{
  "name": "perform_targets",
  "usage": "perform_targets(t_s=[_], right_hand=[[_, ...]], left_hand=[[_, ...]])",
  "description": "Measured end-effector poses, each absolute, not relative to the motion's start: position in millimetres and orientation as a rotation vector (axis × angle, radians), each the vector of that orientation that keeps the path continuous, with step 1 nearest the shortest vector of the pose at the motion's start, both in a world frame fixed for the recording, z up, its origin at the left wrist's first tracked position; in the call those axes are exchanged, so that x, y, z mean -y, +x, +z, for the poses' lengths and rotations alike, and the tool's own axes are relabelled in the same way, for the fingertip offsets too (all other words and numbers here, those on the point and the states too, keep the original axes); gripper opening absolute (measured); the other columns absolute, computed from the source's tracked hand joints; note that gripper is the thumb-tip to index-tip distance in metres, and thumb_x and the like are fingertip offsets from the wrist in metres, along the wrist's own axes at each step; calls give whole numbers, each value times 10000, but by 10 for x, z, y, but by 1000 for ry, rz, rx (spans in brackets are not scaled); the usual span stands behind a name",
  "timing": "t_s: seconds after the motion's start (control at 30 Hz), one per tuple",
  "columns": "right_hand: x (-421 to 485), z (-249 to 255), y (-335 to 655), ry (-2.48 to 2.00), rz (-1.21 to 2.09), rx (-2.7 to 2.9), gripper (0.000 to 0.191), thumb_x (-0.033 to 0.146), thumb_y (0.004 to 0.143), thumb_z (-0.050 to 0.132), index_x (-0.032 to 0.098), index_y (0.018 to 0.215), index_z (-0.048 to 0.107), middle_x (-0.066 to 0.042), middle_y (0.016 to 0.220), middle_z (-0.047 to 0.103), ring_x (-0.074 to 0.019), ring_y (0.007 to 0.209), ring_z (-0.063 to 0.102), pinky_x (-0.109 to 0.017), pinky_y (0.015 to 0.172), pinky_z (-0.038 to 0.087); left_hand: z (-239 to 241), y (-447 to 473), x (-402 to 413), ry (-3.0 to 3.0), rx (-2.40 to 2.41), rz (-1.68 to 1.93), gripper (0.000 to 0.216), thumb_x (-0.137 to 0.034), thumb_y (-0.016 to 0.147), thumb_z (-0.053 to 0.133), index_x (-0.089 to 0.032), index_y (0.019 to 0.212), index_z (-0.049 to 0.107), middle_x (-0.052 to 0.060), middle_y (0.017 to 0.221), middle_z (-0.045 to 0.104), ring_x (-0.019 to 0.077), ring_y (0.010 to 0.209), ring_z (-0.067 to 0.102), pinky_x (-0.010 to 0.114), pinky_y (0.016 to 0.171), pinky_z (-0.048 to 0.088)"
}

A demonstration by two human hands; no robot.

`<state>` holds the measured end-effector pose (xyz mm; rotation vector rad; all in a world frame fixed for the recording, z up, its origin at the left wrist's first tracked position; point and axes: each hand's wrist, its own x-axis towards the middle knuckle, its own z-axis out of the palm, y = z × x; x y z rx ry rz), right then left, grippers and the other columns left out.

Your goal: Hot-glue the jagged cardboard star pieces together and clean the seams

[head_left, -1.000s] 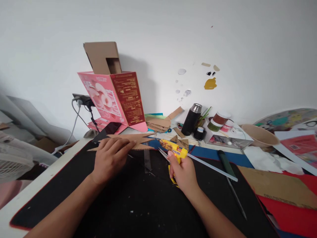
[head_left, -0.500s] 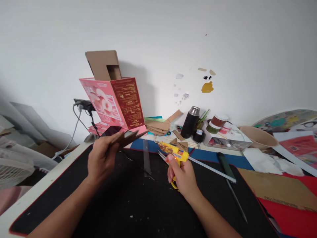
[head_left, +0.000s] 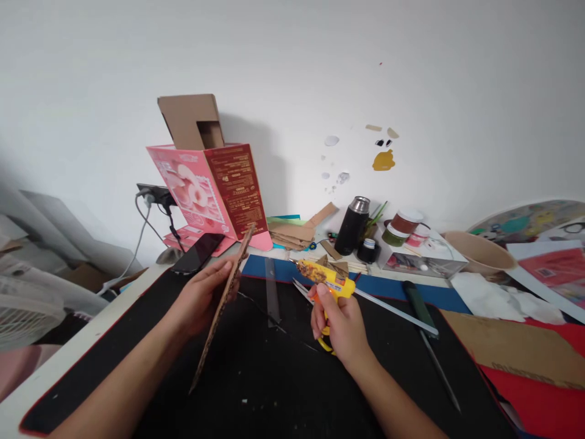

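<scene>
Cardboard is pinched in the left hand, thumb on the near face and some fingertips showing past the far side. The right hand is wrapped around a yellow glue gun, its nozzle pointing left, toward the left hand but apart from the cardboard. The step in hand seems to be readying the piece for glue. Putting glue on would call for a steady left grip and the nozzle brought to the chosen spot, clear of the left fingers.

The cardboard is brown and thin, turned nearly edge-on, with a rough, dark ridged edge. It slants from above the left fingers down toward the black mat; whether its lower tip touches cannot be told, and its outline is hidden at this angle. Scissors lie partly hidden beneath the right hand.
</scene>
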<state>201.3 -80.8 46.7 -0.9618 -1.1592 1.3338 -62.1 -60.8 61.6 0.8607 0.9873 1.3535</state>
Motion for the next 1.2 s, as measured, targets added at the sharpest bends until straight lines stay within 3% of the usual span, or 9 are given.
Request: perform_targets(t_s=[0.13,0.23,0.33,0.5,0.7,1.2], right_hand=[[805,492,2015,-966,1319,1115,658,836,837,725,184,811,644,94,390,444,-110,320,473,-227,396,392],[802,484,2016,-994,1296,1101,683,857,824,717,176,809,661,88,385,449,-109,319,468,-225,387,373],[809,462,2018,-1012,1264,1134,684,853,837,707,171,804,673,79,384,461,-108,330,477,-220,396,368],[838,426,2025,-1043,1207,1229,652,809,911,660,167,807,708,66,388,471,-114,349,498,-227,417,382],[851,414,2032,-1055,1204,1253,647,801,922,650,172,778,702,50,395,489,-123,352,506,-237,416,396],[861,389,2033,-1061,1195,1292,638,793,938,630,193,721,652,48,385,486,-125,350,503,-242,427,399]], left_hand=[[546,-516,670,808,-1002,1169,594,-452,652,982,-182,1150,803,-14,706,632,102,537,539,202,487,418],[485,-500,677,806,-1079,1136,595,-510,628,1000,-213,1111,818,34,851,753,179,739,687,247,660,544],[435,-502,666,906,-1141,1123,593,-573,651,977,-230,1110,822,56,1001,808,234,920,730,276,797,563],[446,-507,665,1115,-1154,1096,598,-654,745,883,-243,1173,809,76,1146,818,291,1012,746,357,909,567],[486,-499,675,1220,-1200,1095,606,-695,771,835,-243,1174,808,93,1145,822,325,1039,750,398,918,582],[484,-505,673,1230,-1187,1109,589,-685,786,836,-256,1188,813,83,1165,821,308,1035,747,403,970,566]])
